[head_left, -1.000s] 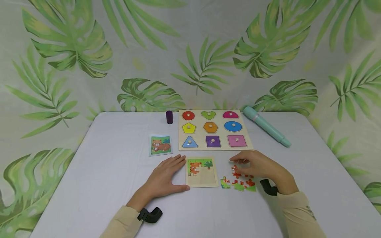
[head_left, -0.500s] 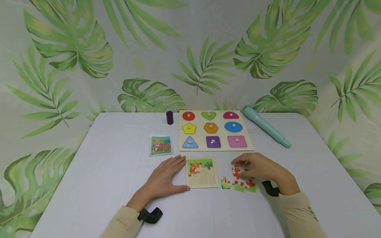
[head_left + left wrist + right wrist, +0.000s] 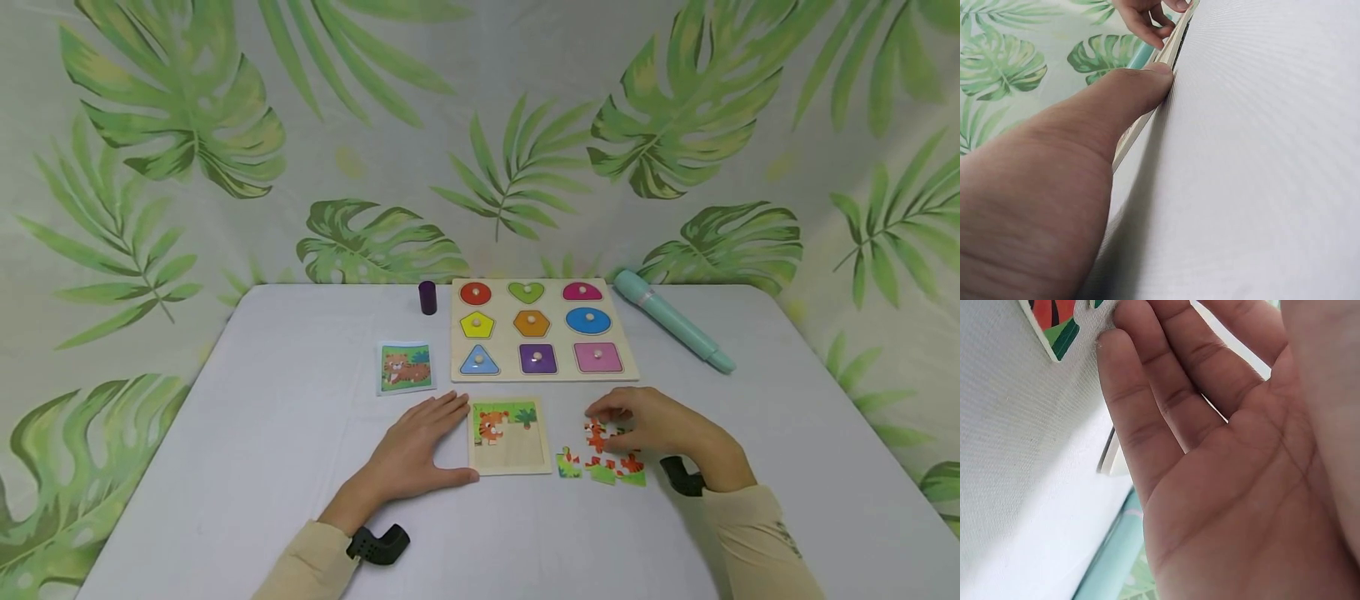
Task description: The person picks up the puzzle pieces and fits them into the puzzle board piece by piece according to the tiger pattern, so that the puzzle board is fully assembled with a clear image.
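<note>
A leaf-printed backdrop (image 3: 480,167) rises well beyond the puzzle tray (image 3: 517,454), and a white-covered table (image 3: 225,467) spreads on every side of it. The shape board (image 3: 502,333), set with nine knobbed shapes, lies just beyond the tray and takes up that side. The person's left hand (image 3: 412,446) lies along the tray's left edge, fingers straight, thumb spread away from them and touching the tray's near left corner. To the tray's right arches the right hand (image 3: 652,423), its thumb and fingers somewhat apart; whether they pinch a piece, I cannot tell. A teal stick (image 3: 675,322) slants farther off, beyond the tray and to its right. The tray's far part holds fitted pieces with a tiger's face and greenery. Loose puzzle pieces (image 3: 602,473) lie just right of the tray, partly hidden by the right hand. A tiger picture card (image 3: 406,367) lies left of and beyond the tray; a dark purple cylinder (image 3: 427,297) stands farther beyond.
</note>
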Demonstrator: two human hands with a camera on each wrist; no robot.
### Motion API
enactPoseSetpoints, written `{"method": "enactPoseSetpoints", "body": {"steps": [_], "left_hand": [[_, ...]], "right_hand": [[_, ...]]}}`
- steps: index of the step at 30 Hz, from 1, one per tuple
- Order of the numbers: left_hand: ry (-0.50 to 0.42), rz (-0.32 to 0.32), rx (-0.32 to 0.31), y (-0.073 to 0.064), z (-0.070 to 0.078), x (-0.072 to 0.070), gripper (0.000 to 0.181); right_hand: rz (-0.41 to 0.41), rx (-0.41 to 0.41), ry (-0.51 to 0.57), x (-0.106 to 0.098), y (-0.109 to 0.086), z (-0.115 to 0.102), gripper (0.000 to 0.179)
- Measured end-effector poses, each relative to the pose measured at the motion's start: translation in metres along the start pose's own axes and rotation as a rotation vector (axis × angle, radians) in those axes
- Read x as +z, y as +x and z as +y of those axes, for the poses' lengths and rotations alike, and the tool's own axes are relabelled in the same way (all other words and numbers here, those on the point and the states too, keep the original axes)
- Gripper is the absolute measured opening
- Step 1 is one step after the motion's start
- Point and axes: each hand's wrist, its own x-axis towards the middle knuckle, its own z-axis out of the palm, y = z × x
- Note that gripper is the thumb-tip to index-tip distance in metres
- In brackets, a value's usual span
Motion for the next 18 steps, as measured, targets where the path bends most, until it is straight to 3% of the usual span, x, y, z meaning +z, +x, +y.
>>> {"method": "enactPoseSetpoints", "body": {"steps": [18], "left_hand": [[-0.006,0.000,0.009,-0.0002,0.0001,-0.0012,0.098]], "right_hand": [[0.002,0.001,-0.031,0.0005,0.0019,0.0017,0.036]]}}
